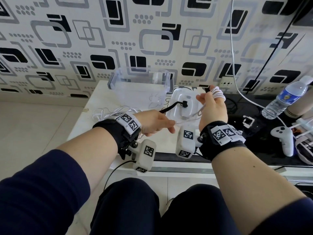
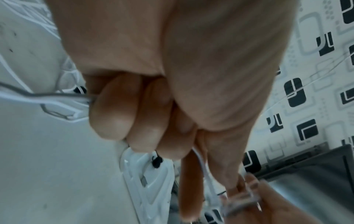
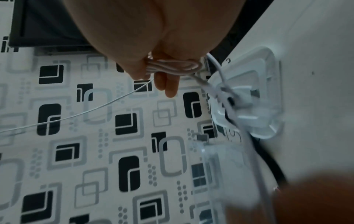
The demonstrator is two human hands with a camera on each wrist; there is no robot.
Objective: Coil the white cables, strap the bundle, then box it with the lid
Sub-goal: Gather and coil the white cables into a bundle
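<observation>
My right hand [image 1: 210,100] is raised over the white lid [image 1: 176,99], with a white cable coil [image 1: 218,93] wound round its upright fingers [image 3: 168,84]. From the coil [image 3: 172,67] a taut strand of white cable [image 1: 188,120] runs down to my left hand [image 1: 166,127]. That hand pinches the strand [image 2: 202,165] with its other fingers curled. A black strap [image 1: 171,106] lies across the lid. The clear box [image 1: 140,82] stands open behind, against the wall. More loose white cable [image 1: 108,114] lies tangled on the table left of my left wrist.
A water bottle [image 1: 286,97] and a white game controller [image 1: 282,139] sit on the dark surface to the right. A white cord [image 1: 233,48] and a black cord [image 1: 277,41] hang down the patterned wall there. The table's front edge [image 1: 177,168] runs just below my wrists.
</observation>
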